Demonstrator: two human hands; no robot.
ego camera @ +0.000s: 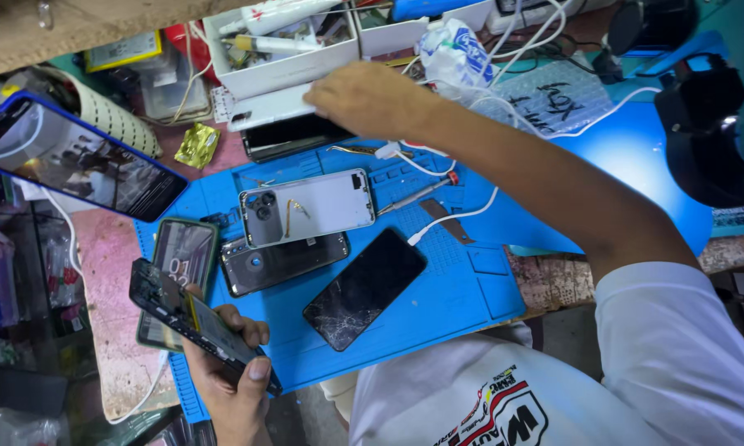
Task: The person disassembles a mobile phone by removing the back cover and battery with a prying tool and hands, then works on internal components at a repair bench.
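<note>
The left hand (231, 376) holds an opened phone (192, 318) in a closed grip over the blue mat (463, 289). The right hand (363, 97) reaches far, its fingers resting on a white phone (264, 109) by the tray (281, 70). It seems the step of fetching a part; next needs a firm pinch.

A worn bench (116, 347) carries a big blue mat (463, 285). On the mat lie a cracked black phone (363, 289), a silver phone back (307, 207) and a dark open phone (285, 263). A gold wrapper (197, 145) lies on the bench beside the mat.

Single head view, steeply downward, close over blue mat (463, 289) on workbench.
</note>
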